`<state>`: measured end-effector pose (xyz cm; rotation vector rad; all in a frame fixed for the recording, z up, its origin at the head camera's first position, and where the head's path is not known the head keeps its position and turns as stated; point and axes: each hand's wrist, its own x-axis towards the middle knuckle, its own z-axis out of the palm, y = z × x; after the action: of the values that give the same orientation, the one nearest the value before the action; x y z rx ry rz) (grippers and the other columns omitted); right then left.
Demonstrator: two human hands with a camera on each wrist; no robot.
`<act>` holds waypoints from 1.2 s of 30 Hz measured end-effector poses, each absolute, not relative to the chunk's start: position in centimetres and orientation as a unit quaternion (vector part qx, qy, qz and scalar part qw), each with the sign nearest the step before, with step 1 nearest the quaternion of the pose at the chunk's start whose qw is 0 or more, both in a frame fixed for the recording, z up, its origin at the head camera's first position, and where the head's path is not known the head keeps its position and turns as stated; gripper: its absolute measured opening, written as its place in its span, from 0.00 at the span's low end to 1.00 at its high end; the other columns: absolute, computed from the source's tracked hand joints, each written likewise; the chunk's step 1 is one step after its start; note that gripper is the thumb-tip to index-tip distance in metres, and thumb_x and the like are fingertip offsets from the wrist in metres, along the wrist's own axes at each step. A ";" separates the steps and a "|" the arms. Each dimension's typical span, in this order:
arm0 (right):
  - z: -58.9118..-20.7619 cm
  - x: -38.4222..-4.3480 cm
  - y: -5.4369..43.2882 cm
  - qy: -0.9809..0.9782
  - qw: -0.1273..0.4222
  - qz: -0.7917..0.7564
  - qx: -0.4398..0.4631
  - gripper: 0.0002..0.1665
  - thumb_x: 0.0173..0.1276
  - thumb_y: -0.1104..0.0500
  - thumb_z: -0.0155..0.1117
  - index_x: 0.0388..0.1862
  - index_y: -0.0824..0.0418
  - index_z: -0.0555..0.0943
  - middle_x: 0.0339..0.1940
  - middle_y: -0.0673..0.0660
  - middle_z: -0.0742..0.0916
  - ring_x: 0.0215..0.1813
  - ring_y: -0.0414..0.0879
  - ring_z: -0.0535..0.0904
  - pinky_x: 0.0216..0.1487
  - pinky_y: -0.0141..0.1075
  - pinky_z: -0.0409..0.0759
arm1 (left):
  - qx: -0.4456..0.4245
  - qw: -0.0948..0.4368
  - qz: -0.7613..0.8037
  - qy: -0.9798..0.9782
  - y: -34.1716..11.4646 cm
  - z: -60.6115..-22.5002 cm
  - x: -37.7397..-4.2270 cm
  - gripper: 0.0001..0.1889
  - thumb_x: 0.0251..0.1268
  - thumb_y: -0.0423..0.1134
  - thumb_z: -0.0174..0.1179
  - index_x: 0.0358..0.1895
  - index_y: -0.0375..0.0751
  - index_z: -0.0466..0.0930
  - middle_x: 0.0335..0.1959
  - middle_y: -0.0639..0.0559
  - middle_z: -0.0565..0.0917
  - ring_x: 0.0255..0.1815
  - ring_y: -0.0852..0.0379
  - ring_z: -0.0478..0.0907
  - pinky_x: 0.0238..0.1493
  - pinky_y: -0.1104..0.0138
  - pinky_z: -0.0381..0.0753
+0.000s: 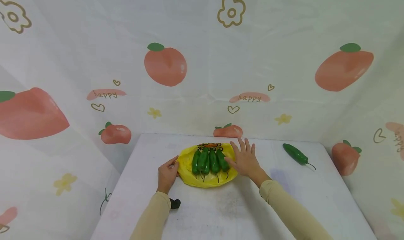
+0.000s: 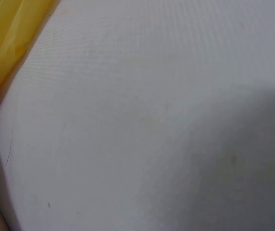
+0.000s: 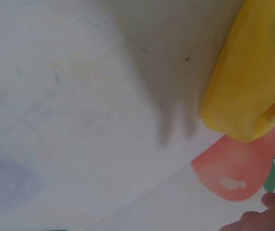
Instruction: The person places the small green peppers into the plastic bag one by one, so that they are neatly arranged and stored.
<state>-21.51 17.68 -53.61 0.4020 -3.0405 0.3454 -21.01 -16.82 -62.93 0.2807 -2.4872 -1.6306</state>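
In the head view a yellow plastic bag (image 1: 186, 173) with black lettering lies spread on the table, and several green chili peppers (image 1: 214, 162) sit side by side on it, stems toward the person. At the bag's left edge my left hand (image 1: 166, 175) pinches the plastic between thumb and fingers; the left wrist view catches only part of that hand beside the yellow bag (image 2: 7, 38). My right hand (image 1: 247, 161) is over the bag's right edge with its fingers spread. Its fingertips (image 3: 272, 199) show low in the right wrist view, apart from the bag.
A single larger green chili pepper (image 1: 296, 154) lies toward the back right of the white table (image 1: 205, 215). Beside the left forearm a small dark object (image 1: 175, 203) shows, partly hidden by the sleeve. A printed cloth (image 1: 195, 110) hangs around the back and sides.
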 end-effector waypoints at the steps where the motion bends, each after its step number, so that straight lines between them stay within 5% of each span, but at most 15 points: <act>1: -53.6 -21.5 17.9 -0.985 0.030 0.112 0.130 0.48 0.73 0.31 0.54 0.81 0.56 0.61 0.82 0.70 0.58 0.82 0.75 0.50 0.76 0.76 0.47 | 0.096 0.076 -0.543 -0.831 -16.8 -62.8 -20.9 0.17 0.71 0.44 0.61 0.61 0.57 0.85 0.49 0.46 0.89 0.27 0.59 0.82 0.28 0.74 0.85; 18: -55.6 -21.3 21.4 -0.991 -0.012 0.096 0.091 0.56 0.69 0.24 0.50 0.85 0.53 0.50 0.86 0.66 0.48 0.85 0.72 0.39 0.76 0.77 0.36 | 0.101 0.074 -0.540 -0.832 -16.8 -62.6 -20.7 0.16 0.72 0.44 0.61 0.60 0.57 0.86 0.47 0.48 0.89 0.24 0.59 0.81 0.27 0.73 0.85; 36: -56.9 -22.0 25.5 -0.993 -0.018 0.101 0.063 0.56 0.71 0.23 0.43 0.85 0.56 0.51 0.85 0.69 0.47 0.83 0.75 0.39 0.76 0.77 0.30 | 0.093 0.084 -0.548 -0.827 -16.8 -63.0 -21.0 0.17 0.71 0.43 0.62 0.60 0.57 0.86 0.47 0.46 0.89 0.22 0.61 0.81 0.26 0.72 0.85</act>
<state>-22.02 25.48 -56.95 0.1996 -3.1545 0.3196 -20.98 -16.77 -63.04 0.2764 -2.4682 -1.6346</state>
